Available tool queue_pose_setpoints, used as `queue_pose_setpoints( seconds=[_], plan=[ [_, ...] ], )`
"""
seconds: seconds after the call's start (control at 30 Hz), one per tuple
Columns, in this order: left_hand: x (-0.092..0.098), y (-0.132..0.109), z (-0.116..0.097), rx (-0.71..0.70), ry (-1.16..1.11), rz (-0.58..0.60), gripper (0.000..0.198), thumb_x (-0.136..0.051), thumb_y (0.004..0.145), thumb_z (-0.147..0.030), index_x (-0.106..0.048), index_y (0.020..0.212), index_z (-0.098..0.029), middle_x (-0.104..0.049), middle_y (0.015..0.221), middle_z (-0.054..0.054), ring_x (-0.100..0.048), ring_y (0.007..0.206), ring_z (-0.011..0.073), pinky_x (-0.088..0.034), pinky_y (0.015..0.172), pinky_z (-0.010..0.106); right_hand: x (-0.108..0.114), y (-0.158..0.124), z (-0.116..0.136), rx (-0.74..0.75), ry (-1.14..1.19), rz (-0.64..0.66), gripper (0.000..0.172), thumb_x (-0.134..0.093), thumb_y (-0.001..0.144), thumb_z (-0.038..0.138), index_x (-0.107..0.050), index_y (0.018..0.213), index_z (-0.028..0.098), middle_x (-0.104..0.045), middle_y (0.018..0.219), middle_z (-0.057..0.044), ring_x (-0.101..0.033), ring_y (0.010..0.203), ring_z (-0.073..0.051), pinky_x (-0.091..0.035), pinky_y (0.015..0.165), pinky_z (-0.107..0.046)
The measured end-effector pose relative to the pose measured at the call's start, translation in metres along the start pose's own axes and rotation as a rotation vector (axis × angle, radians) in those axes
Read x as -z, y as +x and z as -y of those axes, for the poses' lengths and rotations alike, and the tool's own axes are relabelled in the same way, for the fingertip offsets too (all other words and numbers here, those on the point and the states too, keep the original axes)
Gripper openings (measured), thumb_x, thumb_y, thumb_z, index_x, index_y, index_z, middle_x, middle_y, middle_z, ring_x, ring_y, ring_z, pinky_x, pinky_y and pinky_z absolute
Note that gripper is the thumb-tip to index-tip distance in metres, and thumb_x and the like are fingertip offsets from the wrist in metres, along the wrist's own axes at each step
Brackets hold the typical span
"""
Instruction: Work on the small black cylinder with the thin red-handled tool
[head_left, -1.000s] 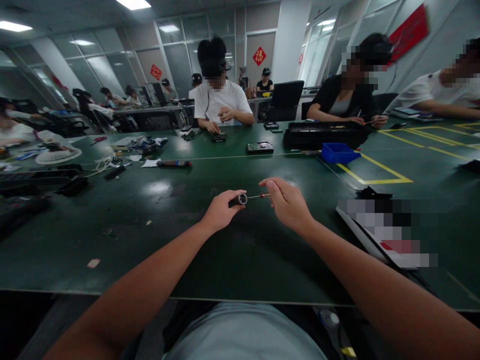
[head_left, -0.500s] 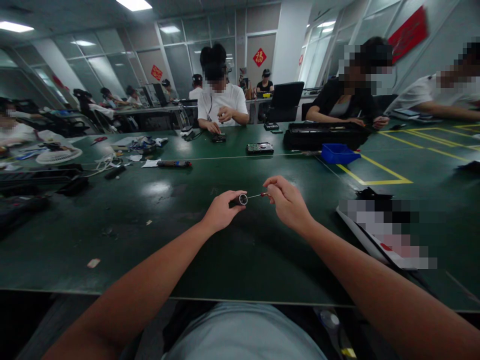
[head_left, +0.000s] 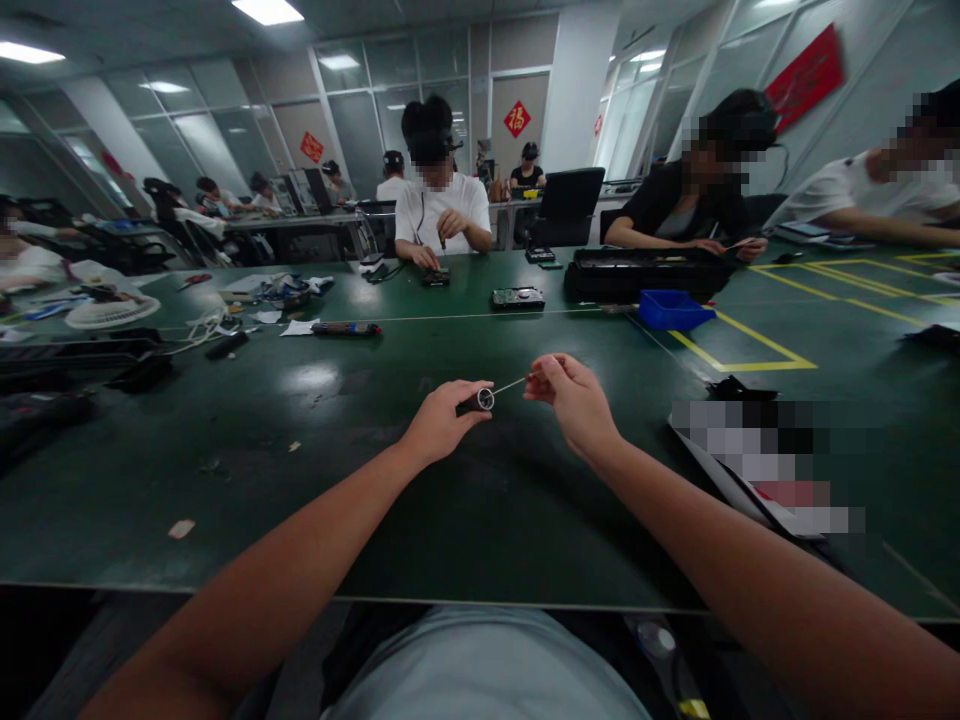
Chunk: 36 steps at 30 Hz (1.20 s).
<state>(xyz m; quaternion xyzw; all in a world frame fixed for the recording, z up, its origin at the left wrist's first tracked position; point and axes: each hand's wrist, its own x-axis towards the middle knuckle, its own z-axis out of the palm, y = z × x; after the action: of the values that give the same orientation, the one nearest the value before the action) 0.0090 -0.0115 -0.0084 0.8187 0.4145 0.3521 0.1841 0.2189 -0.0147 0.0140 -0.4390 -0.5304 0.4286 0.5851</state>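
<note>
My left hand (head_left: pixel 441 420) pinches a small dark cylinder with a shiny round end (head_left: pixel 484 399), held just above the green table (head_left: pixel 465 500). My right hand (head_left: pixel 574 400) is closed on a thin screwdriver (head_left: pixel 511 384) with a red grip. Its metal shaft slants down to the left, and its tip meets the cylinder's shiny end. Both hands hover over the middle of the table.
A blue bin (head_left: pixel 675 308), a long black case (head_left: pixel 645 270) and a small circuit board (head_left: pixel 517 297) lie farther back. Cables, papers and a white fan (head_left: pixel 112 312) clutter the left. A blurred flat item (head_left: pixel 757 465) lies at right. Other people work across the table.
My right hand has lifted a little, so the screwdriver now slants instead of lying level. The left hand and cylinder stayed put.
</note>
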Motion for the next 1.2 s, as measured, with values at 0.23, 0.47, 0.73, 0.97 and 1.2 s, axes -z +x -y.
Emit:
queue_pose_setpoints(
  seconds=[0.23,0.47,0.73,0.97,1.2],
  plan=[
    [0.003,0.004,0.003,-0.011,0.044,0.026,0.043,-0.070,0.085,-0.024,-0.063,0.128,-0.025,-0.066,0.122,0.006,-0.059,0.115,0.0221,-0.044,0.102,0.040,0.008,0.012,-0.009,-0.241,0.136,0.078,0.027,-0.053,0.087,0.050,-0.053,0.079,0.024,-0.053,0.062,0.000,-0.054,0.055,-0.017,-0.056,0.064,-0.038],
    [0.004,0.002,0.000,0.024,0.050,0.030,0.042,-0.070,0.086,-0.025,-0.063,0.127,-0.025,-0.067,0.120,0.004,-0.059,0.112,0.0217,-0.044,0.099,0.037,0.006,0.009,-0.009,-0.056,0.060,-0.033,0.028,-0.056,0.086,0.051,-0.055,0.085,0.023,-0.060,0.076,-0.001,-0.059,0.065,-0.015,-0.055,0.064,-0.032],
    [0.004,0.002,-0.004,0.035,0.041,0.026,0.043,-0.072,0.084,-0.025,-0.063,0.127,-0.024,-0.068,0.119,0.005,-0.061,0.109,0.0218,-0.045,0.098,0.037,0.002,-0.002,0.003,0.108,-0.149,0.022,0.026,-0.051,0.092,0.046,-0.057,0.090,0.021,-0.065,0.079,-0.002,-0.062,0.068,-0.015,-0.052,0.066,-0.032],
    [0.003,0.001,-0.001,0.033,0.028,0.005,0.042,-0.072,0.084,-0.024,-0.065,0.125,-0.024,-0.068,0.117,0.004,-0.062,0.107,0.0206,-0.045,0.097,0.035,0.008,-0.009,0.022,0.175,-0.551,0.013,0.036,-0.061,0.087,0.053,-0.058,0.070,0.021,-0.062,0.055,0.001,-0.054,0.049,-0.014,-0.039,0.053,-0.029],
    [0.002,0.002,0.002,0.043,0.010,-0.028,0.043,-0.073,0.083,-0.023,-0.065,0.125,-0.023,-0.068,0.117,0.004,-0.062,0.109,0.0204,-0.045,0.099,0.034,0.005,-0.012,0.017,0.378,-0.612,0.117,0.013,-0.052,0.091,0.031,-0.060,0.094,0.021,-0.067,0.076,-0.002,-0.061,0.066,-0.016,-0.041,0.061,-0.029]
  ],
)
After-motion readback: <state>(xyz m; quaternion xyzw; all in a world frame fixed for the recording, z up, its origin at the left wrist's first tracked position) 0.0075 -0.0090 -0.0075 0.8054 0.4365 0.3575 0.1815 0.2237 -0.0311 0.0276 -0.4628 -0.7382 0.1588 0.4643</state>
